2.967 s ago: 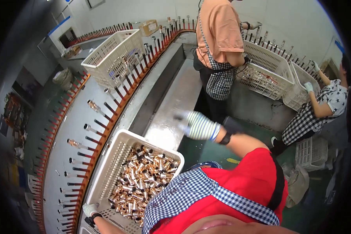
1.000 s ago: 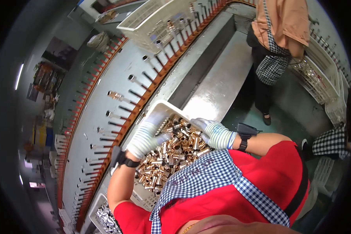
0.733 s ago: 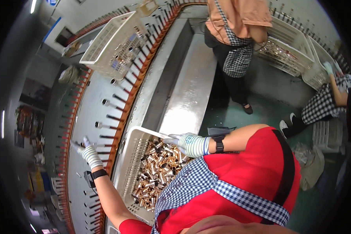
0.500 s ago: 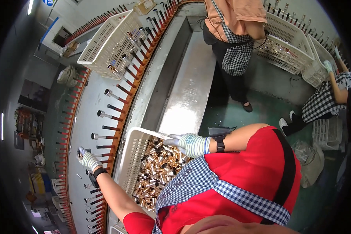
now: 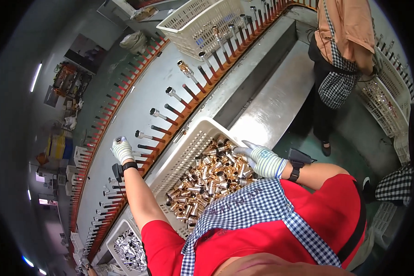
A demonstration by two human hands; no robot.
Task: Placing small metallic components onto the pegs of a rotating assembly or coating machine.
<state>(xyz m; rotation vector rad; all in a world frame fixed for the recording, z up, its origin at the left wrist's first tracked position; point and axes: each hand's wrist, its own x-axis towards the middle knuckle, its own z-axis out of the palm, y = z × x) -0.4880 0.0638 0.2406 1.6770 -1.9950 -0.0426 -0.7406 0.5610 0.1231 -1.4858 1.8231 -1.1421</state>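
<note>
We see the left hand (image 5: 122, 149), gloved, reaching far left over the grey tabletop (image 5: 124, 119), closed around a small metal fitting (image 5: 119, 139) beside a row of pegs (image 5: 145, 135). The right hand (image 5: 261, 160), also gloved, rests half open in the white basket (image 5: 188, 147), fingers among the brass fittings (image 5: 207, 177); whether it grips one we cannot tell. A second person (image 5: 342, 50) stands far right.

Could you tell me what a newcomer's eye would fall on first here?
Probably the white basket heaped with shiny brass fittings, centre, where the gloved right hand rests. To its left, the left hand holds a fitting at the pegs lining the long grey conveyor.
</note>
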